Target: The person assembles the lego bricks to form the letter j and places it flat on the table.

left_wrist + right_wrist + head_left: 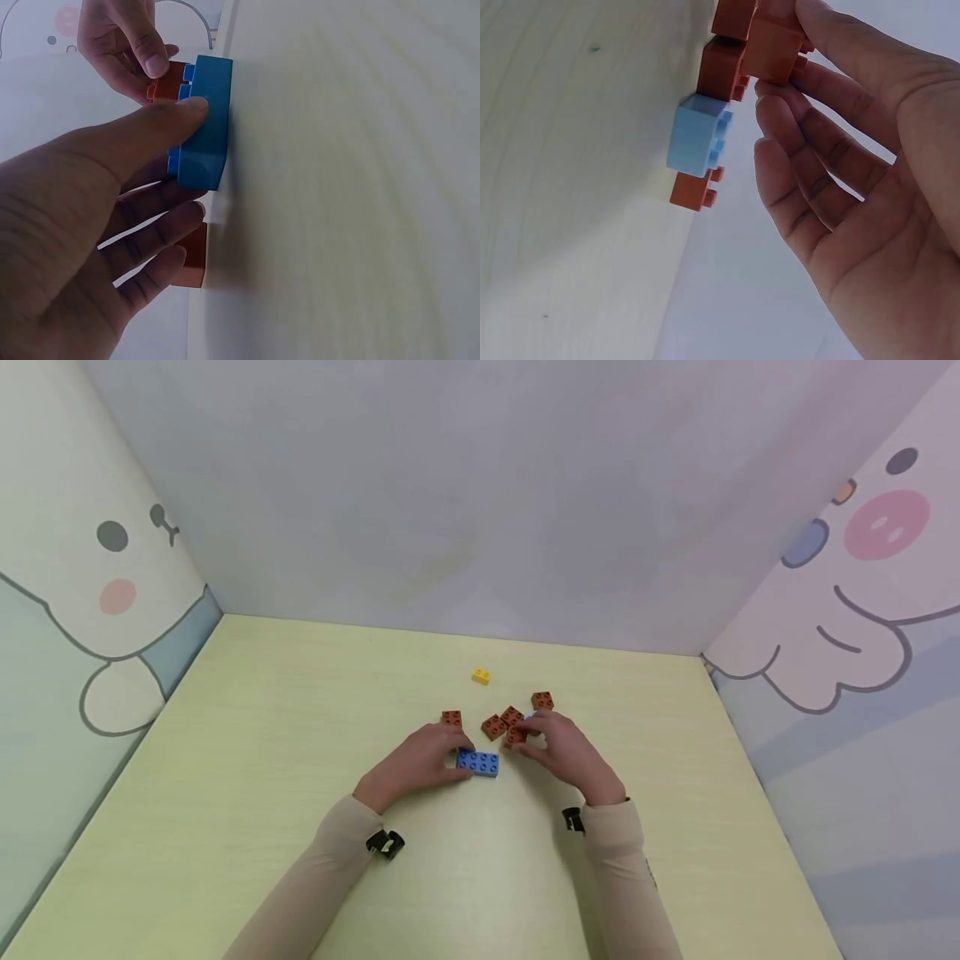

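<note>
My left hand (427,762) pinches a long blue building block (480,763) between thumb and fingers, its studs facing up. In the left wrist view the thumb lies along the side of this blue block (206,135). My right hand (561,750) pinches a reddish-brown block (513,737) just beyond the blue one; the right wrist view shows that brown block (774,46) between thumb and fingertips. Two more brown blocks (494,727) lie behind it. A light blue block (694,139) is beside the right fingers, mostly hidden from the head view.
Another brown block (452,718) lies beyond the left fingers, and one more brown block (542,700) beyond the right hand. A small yellow block (481,676) is farther back on the pale table (300,693). Walls (450,510) enclose the back and both sides.
</note>
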{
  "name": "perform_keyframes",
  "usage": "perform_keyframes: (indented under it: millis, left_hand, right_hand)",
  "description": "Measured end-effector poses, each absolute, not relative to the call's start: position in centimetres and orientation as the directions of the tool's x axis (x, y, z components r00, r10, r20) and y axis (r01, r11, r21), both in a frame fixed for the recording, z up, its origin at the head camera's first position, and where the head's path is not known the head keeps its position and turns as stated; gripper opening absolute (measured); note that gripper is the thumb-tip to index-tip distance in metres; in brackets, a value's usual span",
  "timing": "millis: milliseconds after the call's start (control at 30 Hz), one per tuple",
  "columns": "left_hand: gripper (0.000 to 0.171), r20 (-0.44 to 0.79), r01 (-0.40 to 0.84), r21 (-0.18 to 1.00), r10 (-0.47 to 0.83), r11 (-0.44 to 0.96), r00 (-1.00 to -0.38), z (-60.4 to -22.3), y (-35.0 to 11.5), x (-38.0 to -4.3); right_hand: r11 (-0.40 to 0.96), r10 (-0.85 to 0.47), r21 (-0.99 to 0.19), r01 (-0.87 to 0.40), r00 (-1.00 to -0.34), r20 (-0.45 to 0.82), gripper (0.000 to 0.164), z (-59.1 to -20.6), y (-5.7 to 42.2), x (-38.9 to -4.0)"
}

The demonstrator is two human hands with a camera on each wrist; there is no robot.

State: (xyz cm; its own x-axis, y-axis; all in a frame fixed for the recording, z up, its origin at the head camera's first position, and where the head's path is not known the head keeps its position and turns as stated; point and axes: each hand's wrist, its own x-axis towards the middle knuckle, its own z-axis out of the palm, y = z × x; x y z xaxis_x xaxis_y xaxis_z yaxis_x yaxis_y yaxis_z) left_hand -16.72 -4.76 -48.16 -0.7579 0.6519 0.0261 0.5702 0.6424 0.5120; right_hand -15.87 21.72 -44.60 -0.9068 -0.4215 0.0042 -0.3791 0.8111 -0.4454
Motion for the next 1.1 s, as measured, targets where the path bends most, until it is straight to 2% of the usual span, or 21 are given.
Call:
perform_keyframes:
  millis: [267, 1100]
  left_hand:
    - [0.036, 0.021, 0.552, 0.489, 0.623, 0.676, -0.782, -48.2, -5.0, -17.5]
    - [0.037, 0.024, 0.548, 0.489, 0.617, 0.679, -0.787, -48.5, -4.6, -17.9]
  right_hand:
    - [0.79, -0.429, -0.482, -0.379, -0.903, 0.006, 0.033, -44.1, 21.4, -15.7]
    - [0.749, -0.503, -0.492, -0.444, -0.864, 0.014, 0.028, -44.4, 19.9, -15.2]
